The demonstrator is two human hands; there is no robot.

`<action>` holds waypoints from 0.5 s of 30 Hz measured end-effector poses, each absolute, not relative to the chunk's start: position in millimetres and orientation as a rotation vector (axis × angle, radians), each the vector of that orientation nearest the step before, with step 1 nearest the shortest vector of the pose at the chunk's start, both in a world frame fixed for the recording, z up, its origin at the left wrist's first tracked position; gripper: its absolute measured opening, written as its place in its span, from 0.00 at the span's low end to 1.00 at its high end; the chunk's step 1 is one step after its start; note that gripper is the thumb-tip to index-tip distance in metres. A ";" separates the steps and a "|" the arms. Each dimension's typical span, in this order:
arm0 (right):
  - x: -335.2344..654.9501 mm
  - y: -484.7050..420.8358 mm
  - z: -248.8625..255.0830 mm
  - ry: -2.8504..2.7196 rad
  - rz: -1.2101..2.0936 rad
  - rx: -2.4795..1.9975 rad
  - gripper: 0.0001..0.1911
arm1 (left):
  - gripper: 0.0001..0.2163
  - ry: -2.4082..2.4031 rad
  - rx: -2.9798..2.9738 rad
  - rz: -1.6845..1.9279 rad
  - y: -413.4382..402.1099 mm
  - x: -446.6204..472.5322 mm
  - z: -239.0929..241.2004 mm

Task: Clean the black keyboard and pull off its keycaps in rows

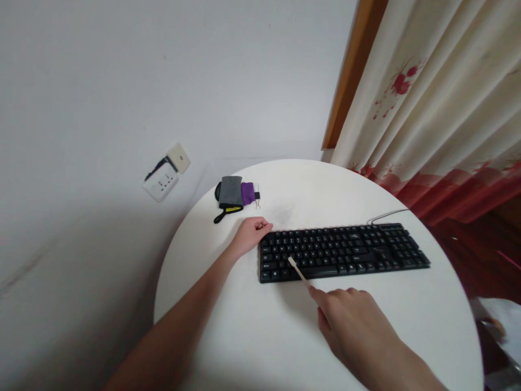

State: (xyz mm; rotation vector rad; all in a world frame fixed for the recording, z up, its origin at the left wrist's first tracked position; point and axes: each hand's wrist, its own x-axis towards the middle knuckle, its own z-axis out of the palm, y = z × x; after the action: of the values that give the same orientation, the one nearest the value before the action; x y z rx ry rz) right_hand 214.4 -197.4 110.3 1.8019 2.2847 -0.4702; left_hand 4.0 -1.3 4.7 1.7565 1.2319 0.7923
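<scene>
Right hand (352, 320) gripping a white toothbrush (300, 272), head over the left part of a black computer keyboard (345, 252) — keyboard flat on the round white tabletop (248, 336). Left hand (252, 233) curled at keyboard's far left corner — cannot tell whether gripping. Gray cloth (231, 191) beyond.

Only tiny, unreadable key markings (354, 237) on the black keyboard (344, 254)

Single head-worn view, facing forward and down, near above a white table (280, 336)
</scene>
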 end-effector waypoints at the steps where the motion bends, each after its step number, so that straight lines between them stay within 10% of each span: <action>1: 215.3 -198.7 111.4 2.279 -0.474 1.795 0.21 | 0.15 1.234 1.752 0.791 -1.4 4.1 4.9; 15: 235.2 -198.8 116.8 2.444 -0.577 2.122 0.14 | 0.15 1.249 1.767 0.791 -0.2 2.1 3.7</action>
State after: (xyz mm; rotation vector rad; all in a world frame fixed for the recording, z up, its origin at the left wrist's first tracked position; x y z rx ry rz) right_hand 235.2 -198.8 116.8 2.1223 2.4442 -0.5771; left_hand 2.1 -0.2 3.7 1.7673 1.2485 0.7907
